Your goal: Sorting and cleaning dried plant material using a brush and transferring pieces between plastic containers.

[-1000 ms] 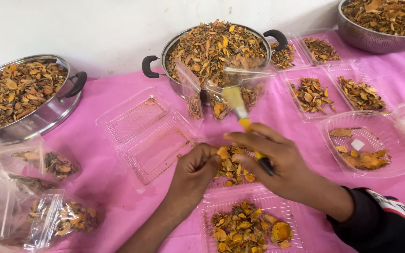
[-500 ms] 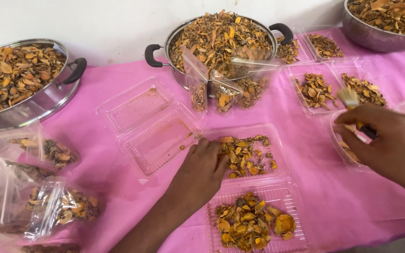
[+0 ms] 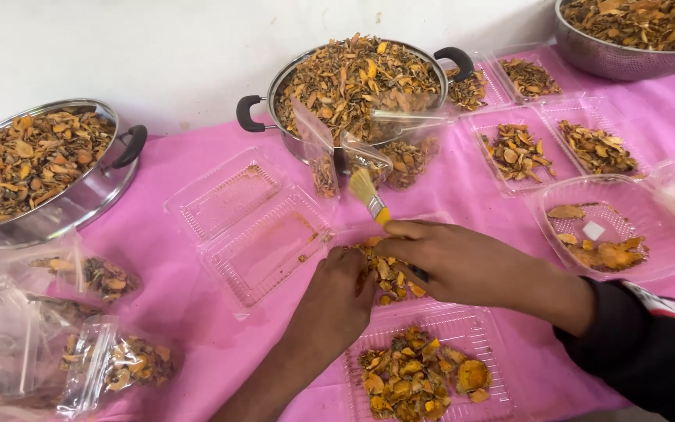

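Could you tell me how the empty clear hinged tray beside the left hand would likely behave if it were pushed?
The empty clear tray looks thin and probably light, so it may slide easily on the pink cloth. Its open lid could flex or flap. It lies flat and is unlikely to roll.

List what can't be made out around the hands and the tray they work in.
- Head view: the tray's contents lie mostly under the left hand and right hand.
- Brush: handle hidden in the right hand.
- Left fingertips: buried among the dried orange pieces.
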